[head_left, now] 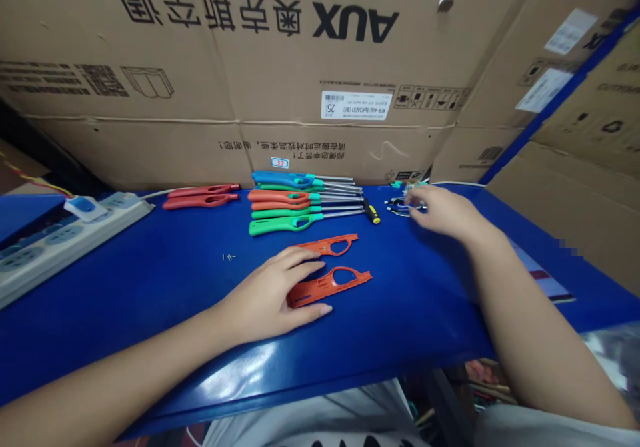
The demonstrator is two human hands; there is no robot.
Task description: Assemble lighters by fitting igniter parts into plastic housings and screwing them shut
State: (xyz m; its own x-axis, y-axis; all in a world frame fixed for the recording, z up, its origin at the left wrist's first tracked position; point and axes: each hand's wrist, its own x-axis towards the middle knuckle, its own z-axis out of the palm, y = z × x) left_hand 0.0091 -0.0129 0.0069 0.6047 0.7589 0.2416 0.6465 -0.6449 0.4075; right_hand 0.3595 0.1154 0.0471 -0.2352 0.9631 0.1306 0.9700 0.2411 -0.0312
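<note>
My left hand (273,294) lies with its fingers spread over two orange lighter shell halves. Its fingertips rest on the upper shell half (343,246), while the lower shell half (333,286) lies between the fingers and thumb. Farther right, my right hand (445,212) reaches into a small cluster of wired parts (399,206) by the cardboard. Its fingers and thumb are drawn together there, and what lies between them is too small to make out. Finished-looking long-nosed lighters with green, orange and blue handles, such as a green lighter (280,224), lie in a row behind.
Two red handle pieces (200,197) lie at the back left, with a few tiny screws (229,257) nearer. A black-and-yellow screwdriver (372,212) touches the lighter tips. A white power strip (70,240) runs along the left; a large cardboard box (280,100) walls the back.
</note>
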